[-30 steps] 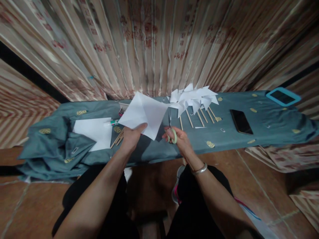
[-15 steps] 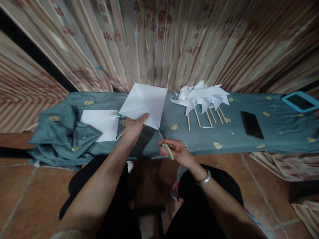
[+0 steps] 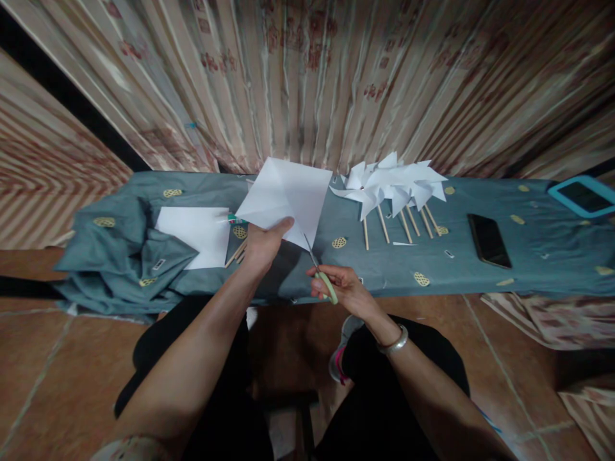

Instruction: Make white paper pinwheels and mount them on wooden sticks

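Observation:
A creased square sheet of white paper point(image 3: 293, 192) is pinched in my left hand point(image 3: 269, 240), thumb on top, fingers hidden beneath. My right hand point(image 3: 343, 285) grips scissors point(image 3: 327, 287) with pale green handles. Their blades meet the sheet's near right corner. Left of my left hand lie a white sheet stack or single sheet point(image 3: 196, 234), a green-capped tube or stick point(image 3: 234, 219) and several wooden sticks point(image 3: 235, 253), partly covered by the hand. To the right, several white paper pinwheels point(image 3: 391, 182) on wooden sticks overlap one another.
A blue-grey cloth point(image 3: 307, 282) covers the narrow table and bunches up at the left. On the right lie a black phone point(image 3: 489, 241) and a blue-framed tablet point(image 3: 583, 195). A thin paper scrap point(image 3: 404, 244) rests below the pinwheels. Curtains point(image 3: 298, 83) hang behind.
Both hands, the sheet and the scissors sit slightly further right in view, as do the pinwheels and phone. The scissors remain at the sheet's near corner.

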Action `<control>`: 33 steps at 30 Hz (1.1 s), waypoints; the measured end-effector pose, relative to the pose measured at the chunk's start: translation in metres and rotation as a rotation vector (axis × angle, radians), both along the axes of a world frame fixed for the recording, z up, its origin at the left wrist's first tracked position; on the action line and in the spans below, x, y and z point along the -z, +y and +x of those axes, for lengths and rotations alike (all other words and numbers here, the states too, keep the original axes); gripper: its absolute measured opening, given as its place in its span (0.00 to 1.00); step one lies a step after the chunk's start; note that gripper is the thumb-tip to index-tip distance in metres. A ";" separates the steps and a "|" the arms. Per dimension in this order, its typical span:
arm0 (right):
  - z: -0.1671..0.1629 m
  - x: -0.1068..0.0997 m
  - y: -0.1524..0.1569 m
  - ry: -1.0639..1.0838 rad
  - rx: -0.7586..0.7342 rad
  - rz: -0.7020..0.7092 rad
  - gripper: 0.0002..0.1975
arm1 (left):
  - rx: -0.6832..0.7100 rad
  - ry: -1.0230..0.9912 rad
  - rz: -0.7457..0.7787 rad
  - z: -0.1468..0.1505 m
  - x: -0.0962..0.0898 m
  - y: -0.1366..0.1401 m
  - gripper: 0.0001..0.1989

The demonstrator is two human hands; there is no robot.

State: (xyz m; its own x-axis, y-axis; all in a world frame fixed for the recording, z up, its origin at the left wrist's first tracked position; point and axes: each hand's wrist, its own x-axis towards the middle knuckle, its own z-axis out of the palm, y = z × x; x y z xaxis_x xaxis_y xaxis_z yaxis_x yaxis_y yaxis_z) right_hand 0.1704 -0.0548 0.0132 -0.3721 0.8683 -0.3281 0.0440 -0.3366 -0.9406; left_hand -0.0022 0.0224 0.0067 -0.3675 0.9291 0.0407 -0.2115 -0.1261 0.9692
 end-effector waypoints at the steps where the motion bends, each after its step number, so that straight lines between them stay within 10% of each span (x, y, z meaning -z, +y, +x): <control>1: 0.000 0.000 0.000 0.001 0.005 0.001 0.24 | 0.000 0.000 0.003 0.000 0.001 0.000 0.35; 33: -0.002 0.011 -0.001 0.054 0.048 -0.003 0.24 | -0.015 0.005 -0.032 0.000 -0.001 -0.002 0.32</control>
State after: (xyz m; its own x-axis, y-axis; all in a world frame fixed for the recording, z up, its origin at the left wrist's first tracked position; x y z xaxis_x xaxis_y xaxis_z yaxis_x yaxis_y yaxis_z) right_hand 0.1688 -0.0559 0.0021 -0.3470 0.8848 -0.3110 -0.0235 -0.3397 -0.9403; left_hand -0.0025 0.0200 0.0074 -0.3811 0.9244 0.0135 -0.2047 -0.0986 0.9739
